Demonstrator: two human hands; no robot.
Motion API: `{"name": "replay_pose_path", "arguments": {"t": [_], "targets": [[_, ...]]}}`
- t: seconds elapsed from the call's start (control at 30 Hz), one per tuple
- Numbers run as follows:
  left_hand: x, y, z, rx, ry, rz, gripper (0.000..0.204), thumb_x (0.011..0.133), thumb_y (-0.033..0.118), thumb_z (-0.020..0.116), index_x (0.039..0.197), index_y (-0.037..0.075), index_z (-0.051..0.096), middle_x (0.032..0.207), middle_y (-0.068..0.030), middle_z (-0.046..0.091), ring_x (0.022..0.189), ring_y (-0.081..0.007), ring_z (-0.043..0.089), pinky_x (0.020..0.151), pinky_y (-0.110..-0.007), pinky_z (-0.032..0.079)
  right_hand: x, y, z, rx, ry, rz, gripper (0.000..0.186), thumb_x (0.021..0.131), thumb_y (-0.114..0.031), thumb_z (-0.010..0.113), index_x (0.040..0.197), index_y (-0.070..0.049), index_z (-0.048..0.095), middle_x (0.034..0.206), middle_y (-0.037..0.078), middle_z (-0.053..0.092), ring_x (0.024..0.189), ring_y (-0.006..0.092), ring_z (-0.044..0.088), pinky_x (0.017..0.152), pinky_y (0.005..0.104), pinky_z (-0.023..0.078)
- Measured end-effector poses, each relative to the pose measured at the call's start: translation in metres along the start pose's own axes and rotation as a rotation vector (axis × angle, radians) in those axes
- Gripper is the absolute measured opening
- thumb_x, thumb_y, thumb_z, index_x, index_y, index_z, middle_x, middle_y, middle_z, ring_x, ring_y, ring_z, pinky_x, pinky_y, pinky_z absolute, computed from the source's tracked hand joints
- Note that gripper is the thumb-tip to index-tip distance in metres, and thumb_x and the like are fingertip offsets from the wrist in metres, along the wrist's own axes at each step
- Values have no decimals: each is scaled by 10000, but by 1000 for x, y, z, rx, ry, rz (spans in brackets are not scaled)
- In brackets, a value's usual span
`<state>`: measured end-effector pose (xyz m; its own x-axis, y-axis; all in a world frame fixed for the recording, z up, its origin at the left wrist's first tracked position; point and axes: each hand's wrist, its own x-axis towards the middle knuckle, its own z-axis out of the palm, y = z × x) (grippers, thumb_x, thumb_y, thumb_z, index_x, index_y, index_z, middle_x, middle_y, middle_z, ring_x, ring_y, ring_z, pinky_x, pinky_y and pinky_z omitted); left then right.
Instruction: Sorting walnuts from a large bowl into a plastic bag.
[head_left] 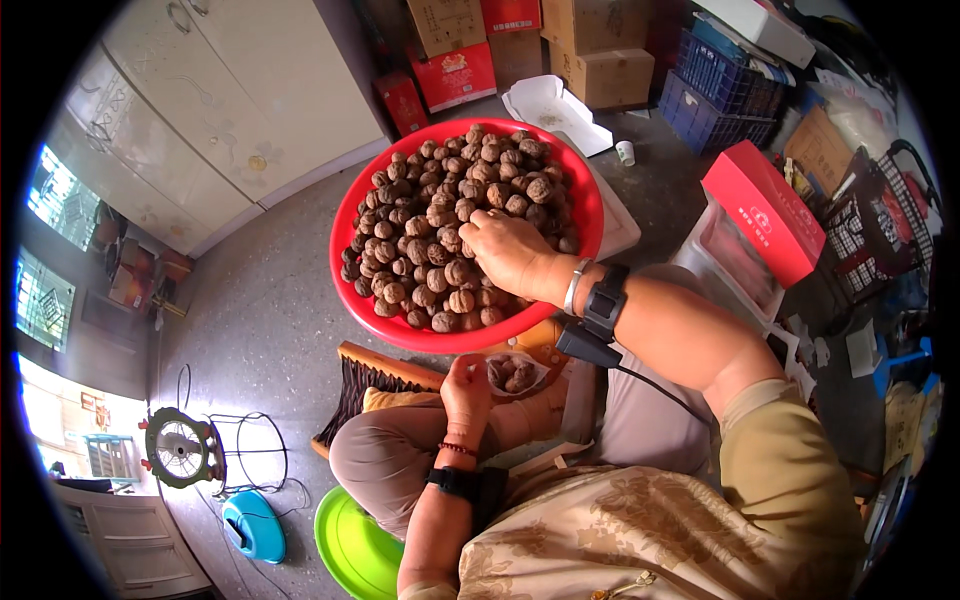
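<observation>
A wide red basin [352, 300] piled with brown walnuts [435, 220] fills the upper middle of the view. My right hand [505, 250] reaches into the pile, fingers curled down onto a walnut, their tips partly hidden among the nuts. Below the basin, my left hand [465, 395] pinches the edge of a small pale bag [530, 368], which holds a few walnuts [515, 375]. My legs are under and beside the bag, next to a wooden-framed seat [365, 390] with dark slats.
Cardboard boxes [590, 75], a white tray [550, 110], blue crates [720, 90], a red box [765, 210] and a black basket [870, 230] stand behind and rightward. At left are a cabinet [220, 100], a round wire-stand appliance [180, 445], a blue plastic item [255, 525] and a green basin [340, 545].
</observation>
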<state>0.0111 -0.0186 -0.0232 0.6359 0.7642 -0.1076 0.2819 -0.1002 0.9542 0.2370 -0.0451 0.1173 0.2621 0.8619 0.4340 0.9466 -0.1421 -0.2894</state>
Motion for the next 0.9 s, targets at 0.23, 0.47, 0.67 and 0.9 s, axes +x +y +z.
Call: {"name": "replay_pose_path", "arguments": {"t": [0.23, 0.47, 0.67, 0.9], "targets": [[1, -1, -3, -54, 4, 0, 121, 973, 152, 606, 995, 47, 663, 585, -36, 586, 430, -97, 510, 397, -263, 385, -1, -7, -6, 28, 40, 46, 137, 805, -98, 629, 917, -48, 568, 900, 161, 597, 855, 348, 636, 737, 466, 529], [2, -2, -7, -80, 5, -117, 107, 938, 132, 654, 981, 48, 703, 625, -34, 630, 538, -91, 573, 484, -268, 445, -24, -28, -42, 287, -37, -9, 165, 815, -179, 697, 882, -48, 620, 809, 145, 629, 821, 344, 654, 725, 426, 529], [5, 4, -5, -98, -17, -139, 115, 946, 152, 640, 972, 54, 694, 604, -40, 626, 485, -99, 561, 437, -279, 432, -50, -42, -61, 474, -292, -126, 185, 809, -203, 685, 847, -31, 629, 764, 153, 678, 747, 360, 678, 686, 439, 541], [9, -2, -5, -130, -59, -147, 148, 972, 50, 506, 1051, -13, 614, 618, -52, 582, 429, -103, 493, 377, -264, 354, -64, -48, -51, 327, -447, -172, 246, 840, -246, 650, 879, -6, 618, 729, 201, 668, 735, 395, 685, 672, 475, 547]]}}
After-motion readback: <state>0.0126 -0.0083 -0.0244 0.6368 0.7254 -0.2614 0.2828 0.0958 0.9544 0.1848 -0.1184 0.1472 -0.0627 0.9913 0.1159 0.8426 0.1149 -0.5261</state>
